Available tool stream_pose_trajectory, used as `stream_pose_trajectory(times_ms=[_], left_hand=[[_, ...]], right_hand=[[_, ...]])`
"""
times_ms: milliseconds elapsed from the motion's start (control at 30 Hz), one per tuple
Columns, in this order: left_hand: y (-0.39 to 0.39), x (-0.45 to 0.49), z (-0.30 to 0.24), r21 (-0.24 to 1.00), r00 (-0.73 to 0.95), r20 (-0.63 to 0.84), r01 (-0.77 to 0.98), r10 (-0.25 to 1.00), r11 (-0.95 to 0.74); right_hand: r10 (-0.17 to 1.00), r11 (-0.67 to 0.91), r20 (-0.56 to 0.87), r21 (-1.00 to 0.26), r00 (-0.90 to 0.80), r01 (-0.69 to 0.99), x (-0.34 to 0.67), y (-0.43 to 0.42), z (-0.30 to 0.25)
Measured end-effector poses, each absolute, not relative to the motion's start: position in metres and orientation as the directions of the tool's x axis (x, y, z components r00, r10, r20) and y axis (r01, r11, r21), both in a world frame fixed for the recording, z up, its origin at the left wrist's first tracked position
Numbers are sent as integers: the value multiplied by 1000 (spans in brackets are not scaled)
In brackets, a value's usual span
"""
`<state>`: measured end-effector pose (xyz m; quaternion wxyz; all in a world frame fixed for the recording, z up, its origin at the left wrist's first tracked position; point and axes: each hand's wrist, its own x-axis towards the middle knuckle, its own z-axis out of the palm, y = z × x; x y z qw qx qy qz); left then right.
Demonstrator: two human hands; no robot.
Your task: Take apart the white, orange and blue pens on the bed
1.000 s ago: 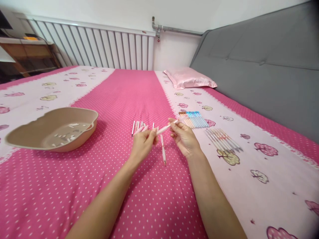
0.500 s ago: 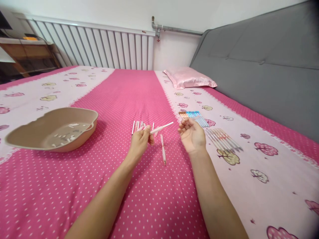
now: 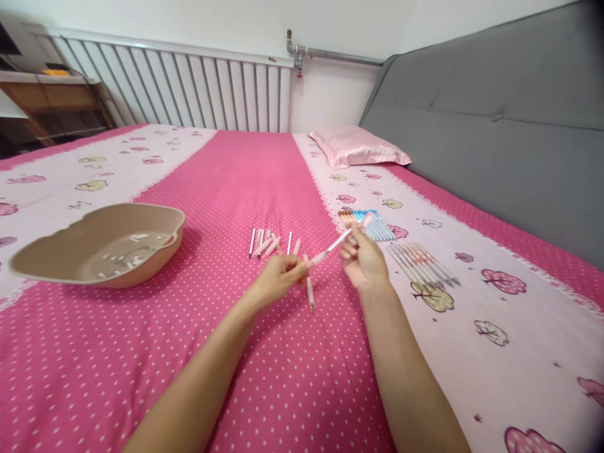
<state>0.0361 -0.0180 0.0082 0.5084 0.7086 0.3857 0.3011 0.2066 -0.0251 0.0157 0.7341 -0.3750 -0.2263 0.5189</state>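
Observation:
My left hand (image 3: 283, 277) is closed around a pale pink pen barrel (image 3: 318, 258). A thin white refill (image 3: 338, 241) runs from the barrel's end up to my right hand (image 3: 365, 258). There my thumb and fingertips pinch a pink pen part (image 3: 368, 219), which is blurred and points up past the fingers. Beneath my left hand lies a whole pink pen (image 3: 310, 294), its top partly covered. Loose pink pen parts (image 3: 272, 245) and white refills (image 3: 289, 243) are just beyond my left hand.
A tan basin (image 3: 141, 277) with small white pieces stands at the left. Right of my right hand are rows of blue and orange pens (image 3: 377, 228) and clear-and-red pens (image 3: 423, 264). A pink pillow (image 3: 361, 148) lies by the grey headboard (image 3: 486, 100).
My left hand has moved slightly right and down with the barrel. My right hand, empty-looking before, now pinches a pink pen part at the refill's far end.

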Motion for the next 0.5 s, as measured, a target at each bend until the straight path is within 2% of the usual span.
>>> stream_pose_trajectory(times_ms=[67, 133, 300, 400, 500], left_hand=[[-18, 35, 8, 941, 557, 22, 268, 830, -204], [-17, 34, 7, 958, 522, -9, 248, 853, -142], [-13, 36, 2, 997, 276, -67, 45, 959, 57], [-13, 41, -3, 996, 266, -87, 18, 960, 86], [-16, 45, -5, 996, 273, -88, 9, 958, 89]], right_hand=[[885, 243, -73, -770, 460, -590, 221, -21, 13], [865, 246, -95, -776, 493, -581, 226, -19, 9], [945, 35, -134, -864, 297, -501, 199, -16, -3], [978, -2, -88, -909, 187, -416, 177, -15, -13], [980, 31, -43, -930, 192, -368, 166, -14, -19]])
